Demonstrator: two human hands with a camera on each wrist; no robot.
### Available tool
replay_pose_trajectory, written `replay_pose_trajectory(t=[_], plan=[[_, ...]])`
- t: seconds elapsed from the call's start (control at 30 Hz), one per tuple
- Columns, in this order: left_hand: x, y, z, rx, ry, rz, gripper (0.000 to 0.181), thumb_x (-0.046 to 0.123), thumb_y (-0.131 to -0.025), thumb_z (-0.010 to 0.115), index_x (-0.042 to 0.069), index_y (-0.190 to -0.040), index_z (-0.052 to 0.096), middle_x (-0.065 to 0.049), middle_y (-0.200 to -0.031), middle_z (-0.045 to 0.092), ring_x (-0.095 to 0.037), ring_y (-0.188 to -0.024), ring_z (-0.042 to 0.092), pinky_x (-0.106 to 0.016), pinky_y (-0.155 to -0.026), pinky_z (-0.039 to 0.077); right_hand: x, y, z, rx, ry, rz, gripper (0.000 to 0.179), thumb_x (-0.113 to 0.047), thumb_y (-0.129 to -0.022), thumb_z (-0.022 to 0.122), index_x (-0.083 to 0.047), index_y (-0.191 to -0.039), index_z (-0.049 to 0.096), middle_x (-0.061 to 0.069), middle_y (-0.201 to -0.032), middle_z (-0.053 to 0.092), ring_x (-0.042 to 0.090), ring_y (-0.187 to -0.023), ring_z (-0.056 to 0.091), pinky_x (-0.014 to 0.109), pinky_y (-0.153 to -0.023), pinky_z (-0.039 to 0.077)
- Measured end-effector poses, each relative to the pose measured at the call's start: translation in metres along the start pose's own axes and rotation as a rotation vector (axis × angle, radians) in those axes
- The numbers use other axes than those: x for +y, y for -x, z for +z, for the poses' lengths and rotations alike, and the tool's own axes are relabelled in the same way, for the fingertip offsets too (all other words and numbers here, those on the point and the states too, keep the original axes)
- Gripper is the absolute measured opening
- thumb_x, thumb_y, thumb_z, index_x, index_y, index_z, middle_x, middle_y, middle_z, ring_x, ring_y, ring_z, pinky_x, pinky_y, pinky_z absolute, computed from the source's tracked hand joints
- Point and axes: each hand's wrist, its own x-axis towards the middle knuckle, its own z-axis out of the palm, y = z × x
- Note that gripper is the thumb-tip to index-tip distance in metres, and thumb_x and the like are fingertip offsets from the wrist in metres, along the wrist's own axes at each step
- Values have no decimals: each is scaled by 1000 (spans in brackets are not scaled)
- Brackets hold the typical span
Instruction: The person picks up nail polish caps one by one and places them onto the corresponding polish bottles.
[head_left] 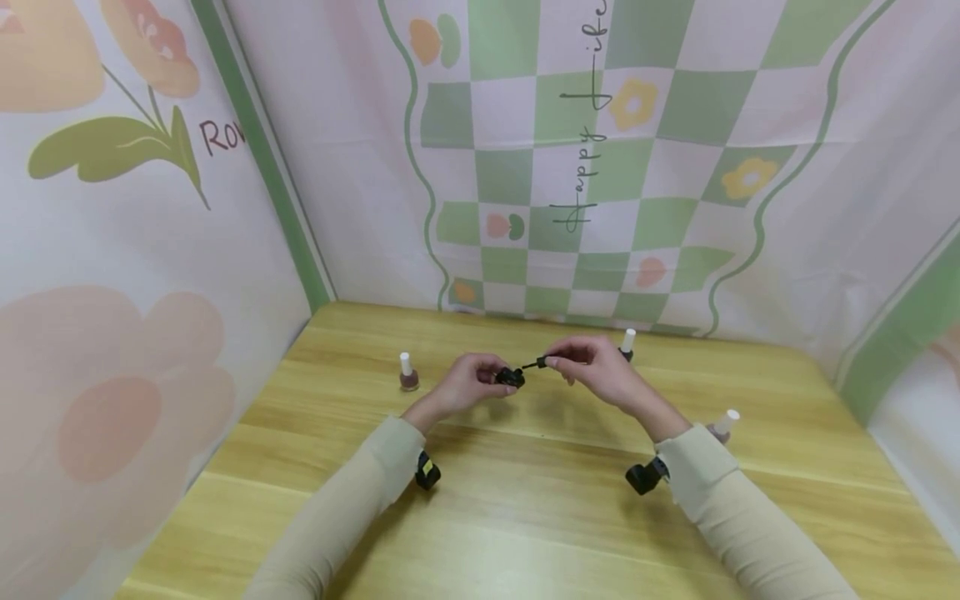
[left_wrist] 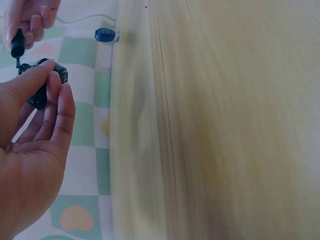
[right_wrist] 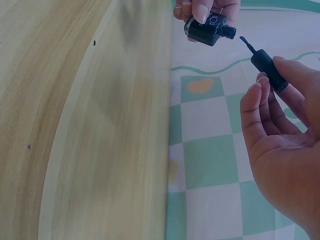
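Note:
My left hand (head_left: 474, 379) grips a small dark nail polish bottle (right_wrist: 204, 31) with pale lettering, tilted so its uncapped neck points toward my right hand (head_left: 594, 367). Between thumb and fingers, the right hand pinches the black nail polish cap (right_wrist: 269, 69). From the cap a thin brush (right_wrist: 247, 44) reaches toward the bottle's neck, its tip just outside the opening in the right wrist view. Both hands are raised over the wooden table (head_left: 525, 517), near its middle.
A white-capped, brownish polish bottle (head_left: 408, 372) stands left of my left hand. Another white-capped bottle (head_left: 628, 343) is partly hidden behind the right hand, and a third (head_left: 724, 425) stands beside the right sleeve. A patterned curtain (head_left: 555, 175) hangs along the table's back edge.

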Motion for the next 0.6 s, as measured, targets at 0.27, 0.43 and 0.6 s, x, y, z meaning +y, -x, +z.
replay_pose_trajectory(t=[0.27,0.43,0.6], plan=[[2,0,1,-4,-12,10,22,6,-90,79,1,-110,72,-11,-99,72,-12,-78,65,-38,-76,59,-2,-1,1,-14,16,8,27,-28,-101,68,-8,-119,72,10,-102,71,31,-82,64,35,-68,56],[13,3,1,-12,-22,17,20,0,-90,77,-4,-109,71,-16,-98,72,-22,-81,68,-31,-74,59,-2,-1,3,-23,33,4,26,-27,-101,68,-8,-119,72,10,-105,71,26,-81,65,37,-69,57],[-2,-2,4,-4,-25,19,22,4,-90,78,0,-111,72,-13,-100,73,-19,-82,68,-25,-72,57,0,-1,4,-20,49,-9,25,-22,-102,66,-5,-120,71,10,-105,72,24,-77,64,36,-68,57]])
